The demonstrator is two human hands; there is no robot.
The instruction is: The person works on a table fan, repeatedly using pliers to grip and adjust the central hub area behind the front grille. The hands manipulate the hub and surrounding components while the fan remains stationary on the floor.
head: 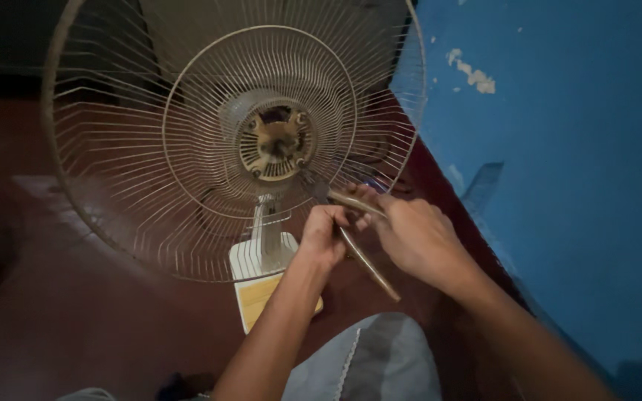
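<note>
Floor (76,312) dark red (glossy), wall (559,148) blue, paint chipped

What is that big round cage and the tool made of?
The fan guard looks like thin metal wire, dull and greyish, with many fine spokes. The pliers look metal too, with worn brownish handles; both hands grip them.

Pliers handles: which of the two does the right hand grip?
The upper handle: the right hand closes over it near the fan guard. The lower handle runs free down to the right, beside the left hand.
</note>
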